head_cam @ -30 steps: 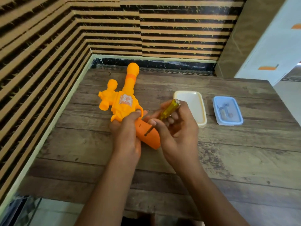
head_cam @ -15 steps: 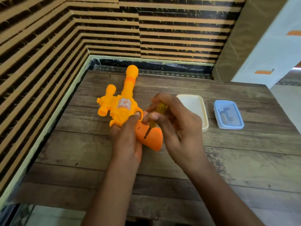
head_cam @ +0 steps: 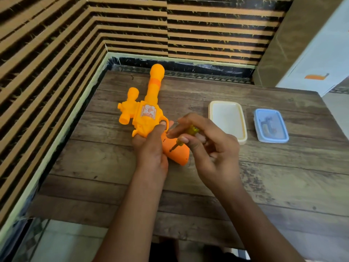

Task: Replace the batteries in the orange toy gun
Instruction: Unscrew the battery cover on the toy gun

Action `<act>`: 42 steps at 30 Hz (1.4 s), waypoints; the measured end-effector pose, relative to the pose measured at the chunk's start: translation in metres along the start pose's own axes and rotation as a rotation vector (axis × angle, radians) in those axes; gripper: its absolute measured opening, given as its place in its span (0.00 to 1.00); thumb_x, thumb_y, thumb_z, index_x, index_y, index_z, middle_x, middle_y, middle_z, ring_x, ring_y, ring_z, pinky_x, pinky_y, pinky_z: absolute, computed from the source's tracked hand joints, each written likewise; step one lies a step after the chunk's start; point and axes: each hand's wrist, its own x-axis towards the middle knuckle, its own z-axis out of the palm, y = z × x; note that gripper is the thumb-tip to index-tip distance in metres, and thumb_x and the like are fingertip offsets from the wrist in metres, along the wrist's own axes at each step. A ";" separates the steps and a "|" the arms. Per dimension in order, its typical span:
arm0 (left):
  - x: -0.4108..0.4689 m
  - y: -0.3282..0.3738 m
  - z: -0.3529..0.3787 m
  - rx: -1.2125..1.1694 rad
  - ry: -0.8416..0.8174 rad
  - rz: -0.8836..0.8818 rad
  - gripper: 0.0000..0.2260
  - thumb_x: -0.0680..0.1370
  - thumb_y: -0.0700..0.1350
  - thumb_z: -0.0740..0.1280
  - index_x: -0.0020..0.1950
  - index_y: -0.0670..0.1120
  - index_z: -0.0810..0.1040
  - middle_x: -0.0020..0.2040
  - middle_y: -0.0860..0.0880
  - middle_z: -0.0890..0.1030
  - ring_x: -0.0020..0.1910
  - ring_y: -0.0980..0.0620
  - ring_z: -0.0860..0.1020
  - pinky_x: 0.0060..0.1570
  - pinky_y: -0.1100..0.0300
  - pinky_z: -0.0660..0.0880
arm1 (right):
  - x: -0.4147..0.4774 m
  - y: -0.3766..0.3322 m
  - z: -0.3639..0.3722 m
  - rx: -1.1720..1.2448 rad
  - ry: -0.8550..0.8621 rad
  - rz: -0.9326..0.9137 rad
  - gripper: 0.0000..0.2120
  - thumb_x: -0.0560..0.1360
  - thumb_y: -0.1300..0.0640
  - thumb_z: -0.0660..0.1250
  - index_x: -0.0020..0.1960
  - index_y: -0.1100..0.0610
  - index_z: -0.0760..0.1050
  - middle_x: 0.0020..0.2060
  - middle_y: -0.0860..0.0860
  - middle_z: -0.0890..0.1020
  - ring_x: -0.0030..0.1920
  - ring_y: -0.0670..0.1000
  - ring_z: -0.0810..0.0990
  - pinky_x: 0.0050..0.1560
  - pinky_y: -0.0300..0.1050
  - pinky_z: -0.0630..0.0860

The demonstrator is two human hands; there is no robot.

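Orange toy gun [head_cam: 145, 118] is lying toward the wooden table's [head_cam: 264, 186] far-left corner. The left hand [head_cam: 151, 154] is gripping it beside the trigger guard. The right hand [head_cam: 211, 148] is pinching a yellow-handled screwdriver [head_cam: 191, 130], its tip touching the gun's grip. A cream container [head_cam: 226, 118] and a blue container [head_cam: 271, 125] are sitting toward the right edge.

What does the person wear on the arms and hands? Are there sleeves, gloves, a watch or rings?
The left hand and the right hand are bare: no gloves, no rings visible. Both forearms are bare down to the picture's edge, with no sleeve, watch or bracelet in view.
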 end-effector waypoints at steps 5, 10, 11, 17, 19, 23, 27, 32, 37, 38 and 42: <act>-0.008 -0.002 0.010 -0.005 -0.015 -0.007 0.15 0.76 0.31 0.73 0.62 0.35 0.80 0.55 0.35 0.85 0.54 0.37 0.85 0.57 0.38 0.82 | 0.001 0.004 0.000 0.045 0.014 -0.012 0.09 0.82 0.67 0.66 0.61 0.65 0.81 0.49 0.60 0.84 0.50 0.64 0.85 0.49 0.66 0.79; -0.012 -0.010 0.011 -0.026 -0.108 -0.069 0.06 0.78 0.31 0.70 0.46 0.42 0.80 0.34 0.49 0.83 0.33 0.52 0.82 0.37 0.57 0.80 | -0.006 0.020 0.013 -0.239 0.129 -0.098 0.16 0.76 0.77 0.64 0.55 0.65 0.85 0.42 0.61 0.80 0.42 0.59 0.81 0.39 0.55 0.76; -0.011 -0.011 0.011 -0.028 -0.127 -0.083 0.07 0.78 0.31 0.69 0.46 0.43 0.79 0.33 0.50 0.82 0.31 0.53 0.81 0.36 0.57 0.79 | -0.007 0.021 0.014 -0.249 0.156 -0.091 0.17 0.76 0.78 0.64 0.57 0.65 0.85 0.42 0.62 0.81 0.42 0.60 0.82 0.40 0.56 0.76; -0.009 -0.003 0.007 -0.049 -0.135 -0.142 0.14 0.79 0.36 0.69 0.64 0.34 0.78 0.51 0.39 0.87 0.47 0.43 0.86 0.39 0.54 0.82 | -0.005 0.010 0.023 -0.122 0.213 -0.005 0.40 0.81 0.73 0.63 0.81 0.39 0.58 0.40 0.52 0.81 0.35 0.60 0.80 0.39 0.59 0.78; -0.010 -0.002 0.007 -0.048 -0.121 -0.147 0.18 0.79 0.35 0.70 0.69 0.34 0.76 0.51 0.40 0.86 0.51 0.41 0.85 0.43 0.52 0.83 | -0.004 0.011 0.023 -0.093 0.225 0.014 0.40 0.80 0.73 0.65 0.79 0.38 0.59 0.38 0.41 0.75 0.30 0.53 0.75 0.34 0.51 0.74; -0.013 -0.002 0.007 -0.025 -0.140 -0.118 0.10 0.79 0.34 0.70 0.60 0.39 0.81 0.43 0.44 0.87 0.43 0.46 0.86 0.46 0.49 0.84 | -0.006 0.009 0.015 -0.235 0.177 0.001 0.30 0.78 0.69 0.70 0.73 0.48 0.66 0.44 0.43 0.79 0.36 0.50 0.80 0.37 0.47 0.77; -0.012 -0.004 0.008 -0.039 -0.142 -0.127 0.12 0.79 0.33 0.68 0.63 0.35 0.79 0.49 0.36 0.84 0.46 0.38 0.81 0.44 0.47 0.82 | -0.004 0.001 0.014 -0.269 0.163 -0.056 0.26 0.74 0.74 0.71 0.69 0.58 0.74 0.54 0.51 0.82 0.49 0.55 0.83 0.49 0.55 0.80; -0.013 -0.007 0.011 -0.039 -0.130 -0.143 0.11 0.79 0.34 0.69 0.61 0.38 0.80 0.49 0.40 0.86 0.43 0.43 0.86 0.40 0.50 0.83 | -0.004 0.003 0.013 -0.248 0.196 -0.013 0.29 0.74 0.73 0.71 0.71 0.57 0.72 0.50 0.52 0.81 0.46 0.55 0.81 0.48 0.55 0.80; -0.011 -0.007 0.010 -0.058 -0.141 -0.101 0.09 0.78 0.32 0.69 0.58 0.40 0.80 0.43 0.44 0.86 0.41 0.46 0.85 0.41 0.53 0.83 | -0.001 0.004 0.005 -0.254 0.182 -0.036 0.25 0.75 0.72 0.73 0.69 0.58 0.75 0.47 0.55 0.83 0.44 0.56 0.83 0.46 0.55 0.81; -0.011 -0.008 0.010 -0.048 -0.146 -0.083 0.10 0.78 0.31 0.68 0.59 0.39 0.80 0.43 0.45 0.86 0.42 0.46 0.85 0.41 0.53 0.83 | -0.001 0.003 0.005 -0.283 0.176 -0.072 0.23 0.75 0.72 0.73 0.68 0.61 0.77 0.50 0.53 0.84 0.45 0.53 0.83 0.47 0.52 0.81; -0.012 -0.012 0.012 -0.017 -0.142 -0.049 0.14 0.78 0.29 0.66 0.63 0.34 0.78 0.48 0.42 0.85 0.48 0.43 0.85 0.53 0.46 0.82 | 0.000 0.002 0.002 -0.341 0.196 -0.158 0.14 0.76 0.71 0.75 0.60 0.64 0.82 0.47 0.55 0.83 0.44 0.50 0.81 0.46 0.51 0.80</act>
